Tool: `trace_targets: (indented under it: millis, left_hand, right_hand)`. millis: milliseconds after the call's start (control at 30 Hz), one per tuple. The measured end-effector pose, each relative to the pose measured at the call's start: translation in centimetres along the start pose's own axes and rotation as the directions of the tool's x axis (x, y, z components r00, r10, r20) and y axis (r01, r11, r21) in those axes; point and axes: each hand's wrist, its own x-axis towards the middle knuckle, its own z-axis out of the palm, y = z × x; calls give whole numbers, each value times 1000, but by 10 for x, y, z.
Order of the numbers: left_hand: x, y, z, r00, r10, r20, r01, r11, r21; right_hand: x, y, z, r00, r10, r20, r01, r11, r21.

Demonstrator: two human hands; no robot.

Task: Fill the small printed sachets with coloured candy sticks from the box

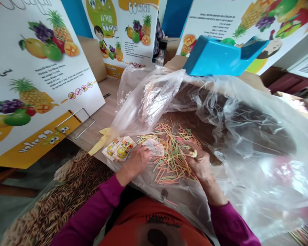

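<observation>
Thin pastel candy sticks lie in a loose heap on clear plastic before me. My left hand is closed on the near edge of a small printed packet, which lies at the heap's left side. Just left of that hand sits a short stack of printed sachets with a yellow fruit picture. At the heap's right edge my right hand has its fingers curled round a few candy sticks, whose pale ends show between the fingers.
A large clear plastic bag spreads over the right side. Behind it stands a blue tape dispenser. Printed fruit cartons rise at left and back. A wire frame and yellow strip lie left. Part of another person shows behind.
</observation>
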Motion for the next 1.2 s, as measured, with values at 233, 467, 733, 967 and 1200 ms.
trace_targets:
  millis: [233, 467, 733, 967, 1200]
  left_hand:
    - [2, -10, -4, 940, -30, -339, -62, 964, -259]
    - [36, 35, 5, 934, -25, -356, -210, 767, -606]
    - [42, 55, 14, 962, -95, -257, -133, 660, -740]
    - [37, 60, 21, 957, -140, -252, -116, 614, -781]
    - [26, 61, 39, 929, -298, -218, -27, 533, -846]
  right_hand:
    - [5, 3, -12, 992, 116, 57, -124, 978, 165]
    - [21, -37, -24, 964, 210, 165, -257, 566, 783]
    - [11, -65, -29, 986, 99, 137, -169, 614, 771]
    - [0, -67, -31, 971, 25, 239, -156, 822, 547]
    - [1, -47, -14, 967, 178, 185, -255, 602, 757]
